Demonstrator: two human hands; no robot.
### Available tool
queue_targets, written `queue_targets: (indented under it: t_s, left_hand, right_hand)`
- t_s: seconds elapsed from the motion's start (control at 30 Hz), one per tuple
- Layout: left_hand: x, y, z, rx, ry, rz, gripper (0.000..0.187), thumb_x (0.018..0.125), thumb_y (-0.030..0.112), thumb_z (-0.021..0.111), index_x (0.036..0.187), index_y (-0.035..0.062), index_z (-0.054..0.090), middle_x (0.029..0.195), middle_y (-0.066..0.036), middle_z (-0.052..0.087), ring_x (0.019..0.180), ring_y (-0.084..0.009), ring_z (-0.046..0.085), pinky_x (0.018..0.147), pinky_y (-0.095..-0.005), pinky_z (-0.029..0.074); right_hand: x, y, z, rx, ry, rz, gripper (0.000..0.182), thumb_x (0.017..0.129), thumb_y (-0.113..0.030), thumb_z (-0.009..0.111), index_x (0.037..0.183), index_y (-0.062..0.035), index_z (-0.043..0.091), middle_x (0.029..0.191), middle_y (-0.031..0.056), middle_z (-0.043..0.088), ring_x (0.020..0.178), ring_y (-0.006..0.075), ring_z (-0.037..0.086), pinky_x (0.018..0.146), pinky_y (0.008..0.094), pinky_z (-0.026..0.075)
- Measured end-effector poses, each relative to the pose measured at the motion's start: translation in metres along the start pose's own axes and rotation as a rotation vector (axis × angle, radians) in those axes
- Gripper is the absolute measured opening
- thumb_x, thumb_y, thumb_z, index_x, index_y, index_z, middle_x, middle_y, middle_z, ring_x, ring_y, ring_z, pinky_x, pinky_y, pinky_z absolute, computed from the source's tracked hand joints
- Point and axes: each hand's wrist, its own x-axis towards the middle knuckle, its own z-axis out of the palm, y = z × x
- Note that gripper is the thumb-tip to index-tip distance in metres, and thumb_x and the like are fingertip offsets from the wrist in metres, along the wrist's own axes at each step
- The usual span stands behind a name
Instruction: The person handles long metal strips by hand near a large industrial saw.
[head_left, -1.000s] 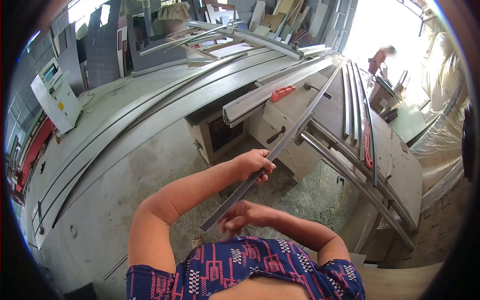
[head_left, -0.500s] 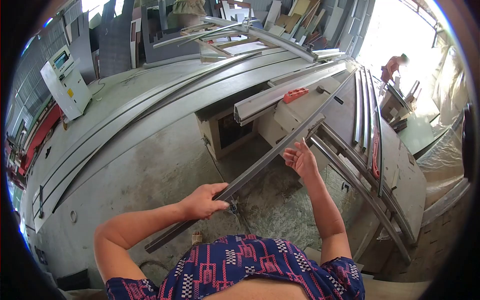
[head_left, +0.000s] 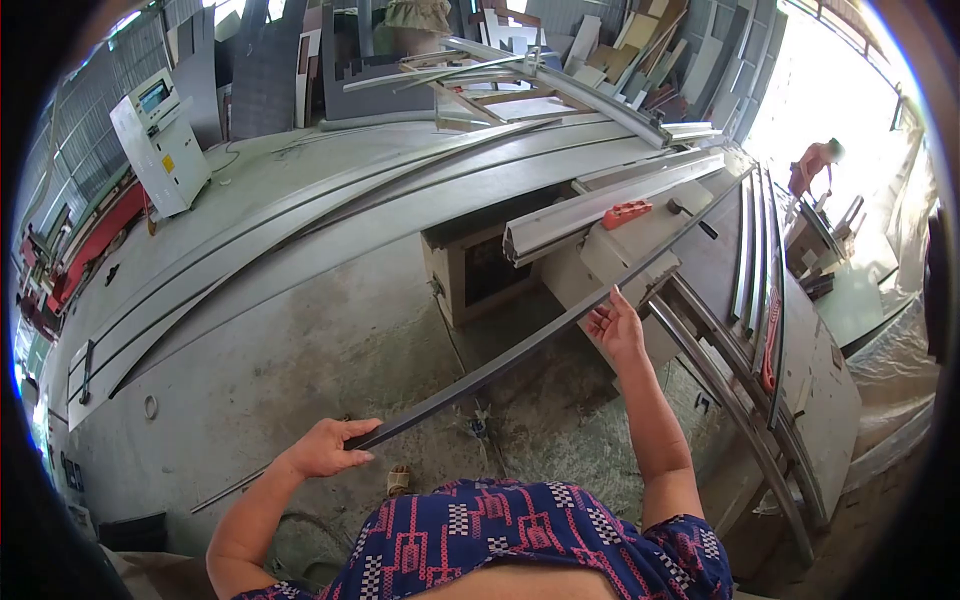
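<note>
A long, slim dark-grey metal bar runs diagonally from my left hand up to the workbench at the upper right. My left hand grips it near the lower end, thumb and fingers on either side. In line with it, a thin rod-like length shows beyond the left wrist. Farther up, my right hand holds the bar, its thumb at the upper edge and its fingers curled beneath. The bar's far part lies over the workbench, close to a dark slot in the top.
On the bench are a red tool, pale aluminium profiles and dark metal strips. A red-handled tool lies beside the strips. Long panels stretch behind. At left stands a white control cabinet; another person bends at far right.
My right hand, spread just below the bar before, has closed on it. My left hand has moved left and down with the bar's lower part. The view has shifted slightly.
</note>
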Motion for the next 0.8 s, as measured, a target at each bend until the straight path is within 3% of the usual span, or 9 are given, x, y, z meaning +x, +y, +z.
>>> queue_targets:
  t_s: [0.23,0.33,0.43,0.53,0.6,0.67,0.8]
  left_hand:
    - [-0.02,-0.042,-0.01,0.209,0.135,-0.079,0.05,0.074,0.007,0.07,0.122,0.0057,0.057,0.116,-0.007,0.063,0.099,-0.0089,0.056,0.088,-0.0256,0.043]
    - [-0.023,-0.052,-0.011,0.202,0.236,-0.041,0.049,0.072,0.008,0.068,0.12,0.0073,0.058,0.108,-0.01,0.065,0.098,-0.0155,0.061,0.086,-0.0277,0.046]
    - [-0.022,-0.04,-0.016,0.48,0.184,-0.206,0.054,0.075,0.017,0.066,0.127,0.0161,0.052,0.112,-0.011,0.061,0.107,-0.0255,0.057,0.091,-0.0342,0.043]
    - [-0.017,-0.035,0.0,0.796,0.46,-0.036,0.065,0.075,0.026,0.067,0.135,0.0188,0.042,0.12,-0.011,0.054,0.121,-0.0312,0.044,0.1,-0.0422,0.033]
    - [0.001,-0.014,0.007,0.727,0.478,0.067,0.074,0.074,0.031,0.069,0.139,0.0182,0.035,0.13,-0.011,0.045,0.129,-0.0335,0.033,0.105,-0.0473,0.024]
    - [0.028,0.01,0.018,0.688,0.503,0.271,0.074,0.073,0.032,0.07,0.137,0.0127,0.038,0.126,-0.013,0.048,0.127,-0.0343,0.036,0.103,-0.0451,0.028]
    - [0.081,0.041,0.043,0.777,0.472,0.278,0.07,0.074,0.031,0.069,0.135,0.0114,0.04,0.125,-0.012,0.049,0.126,-0.0335,0.037,0.102,-0.045,0.029]
  right_hand:
    - [0.003,0.01,0.013,-0.077,0.024,0.03,0.026,0.082,-0.034,0.068,0.09,-0.0125,0.055,0.075,0.0035,0.058,0.063,0.0194,0.06,0.053,0.0354,0.048]
    - [0.004,0.014,0.023,-0.103,0.025,0.091,0.023,0.081,-0.03,0.069,0.086,-0.0123,0.056,0.069,0.0026,0.058,0.058,0.0169,0.058,0.048,0.0323,0.046]
    - [0.007,0.02,0.025,-0.11,-0.04,0.161,0.02,0.08,-0.024,0.07,0.085,-0.0109,0.055,0.067,0.0038,0.058,0.054,0.015,0.056,0.044,0.0287,0.043]
    - [0.002,0.025,0.036,-0.174,-0.106,0.145,0.018,0.079,-0.019,0.07,0.083,-0.0103,0.054,0.067,0.0047,0.058,0.053,0.0139,0.055,0.043,0.0265,0.042]
    - [-0.014,0.033,0.053,-0.22,-0.117,0.117,0.017,0.078,-0.016,0.069,0.08,-0.011,0.054,0.068,0.0048,0.057,0.054,0.0138,0.054,0.045,0.0263,0.042]
    - [-0.035,0.047,0.075,-0.175,-0.128,0.125,0.015,0.079,-0.014,0.068,0.082,-0.0107,0.053,0.067,0.0051,0.056,0.054,0.0131,0.054,0.045,0.026,0.042]
    - [-0.077,0.091,0.11,-0.173,-0.211,0.148,0.014,0.08,-0.011,0.067,0.083,-0.0089,0.053,0.069,0.006,0.059,0.053,0.0119,0.054,0.045,0.0255,0.043]
